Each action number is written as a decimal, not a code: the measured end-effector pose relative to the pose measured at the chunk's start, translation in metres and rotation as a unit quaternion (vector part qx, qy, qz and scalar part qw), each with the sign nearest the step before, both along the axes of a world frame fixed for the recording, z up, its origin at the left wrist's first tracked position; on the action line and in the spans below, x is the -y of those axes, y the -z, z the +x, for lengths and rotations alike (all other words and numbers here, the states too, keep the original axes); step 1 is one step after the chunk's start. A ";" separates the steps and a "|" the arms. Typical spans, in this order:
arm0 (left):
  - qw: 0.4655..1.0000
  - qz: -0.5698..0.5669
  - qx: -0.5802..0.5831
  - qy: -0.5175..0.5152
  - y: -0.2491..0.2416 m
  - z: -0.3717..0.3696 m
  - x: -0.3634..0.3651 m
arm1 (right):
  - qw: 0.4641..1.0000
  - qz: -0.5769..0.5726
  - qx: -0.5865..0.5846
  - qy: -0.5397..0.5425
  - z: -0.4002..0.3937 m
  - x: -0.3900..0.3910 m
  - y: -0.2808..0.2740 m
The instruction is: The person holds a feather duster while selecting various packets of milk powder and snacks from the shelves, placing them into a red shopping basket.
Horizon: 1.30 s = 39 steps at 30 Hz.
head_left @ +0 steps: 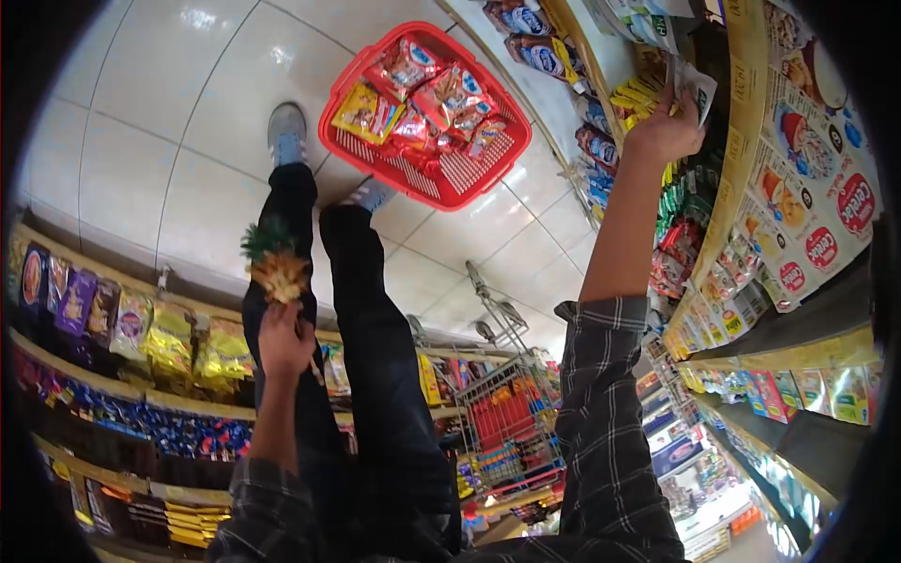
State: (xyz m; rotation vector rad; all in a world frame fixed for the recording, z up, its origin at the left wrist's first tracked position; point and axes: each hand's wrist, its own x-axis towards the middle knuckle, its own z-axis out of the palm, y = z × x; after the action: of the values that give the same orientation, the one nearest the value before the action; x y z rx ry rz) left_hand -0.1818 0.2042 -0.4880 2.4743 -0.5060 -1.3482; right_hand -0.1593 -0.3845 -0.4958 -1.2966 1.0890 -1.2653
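My left hand [285,342] is closed around the handle of a feather duster [280,272] with green and tan feathers, held low in front of my leg. Up at the right shelf, my right hand [664,129] grips a white packet [693,89] with green print by its edge. Beside that hand lie yellow packets [638,98] and green packets [678,202] on the shelf. Some of my right fingers are hidden behind the packet.
A red basket [352,155] with several red and yellow snack packs stands on the tiled floor near my feet. Stocked shelves [178,310] run along the left. A metal shopping cart [511,422] is behind me. Cerelac boxes [812,159] fill the right shelving.
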 end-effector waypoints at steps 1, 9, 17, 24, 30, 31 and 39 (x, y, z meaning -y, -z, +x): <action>1.000 -0.016 0.019 0.020 0.001 -0.002 0.005 | 1.000 0.004 0.017 0.015 0.001 0.007 0.003; 1.000 0.007 0.011 0.001 0.006 -0.014 0.009 | 0.998 0.034 -0.006 -0.042 0.018 0.019 -0.009; 0.999 0.030 0.010 -0.013 0.006 -0.019 0.014 | 0.998 0.024 0.009 -0.055 0.038 0.049 -0.002; 0.999 0.029 0.006 -0.014 0.007 -0.019 0.013 | 0.993 0.003 -0.106 -0.043 0.045 0.051 -0.001; 0.999 0.035 0.002 -0.010 0.005 -0.016 0.015 | 0.991 0.011 -0.126 -0.032 0.053 0.050 -0.008; 0.999 0.035 0.005 -0.008 0.006 -0.016 0.014 | 0.989 0.001 -0.144 -0.027 0.053 0.051 -0.006; 0.999 0.045 -0.008 -0.006 0.009 -0.016 0.011 | 0.971 -0.013 -0.219 -0.094 0.058 0.042 -0.016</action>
State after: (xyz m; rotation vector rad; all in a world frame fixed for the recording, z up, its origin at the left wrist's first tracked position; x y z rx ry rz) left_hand -0.1979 0.1932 -0.4965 2.5308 -0.4354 -1.4137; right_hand -0.1011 -0.4264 -0.4802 -1.7068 1.2195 -0.8735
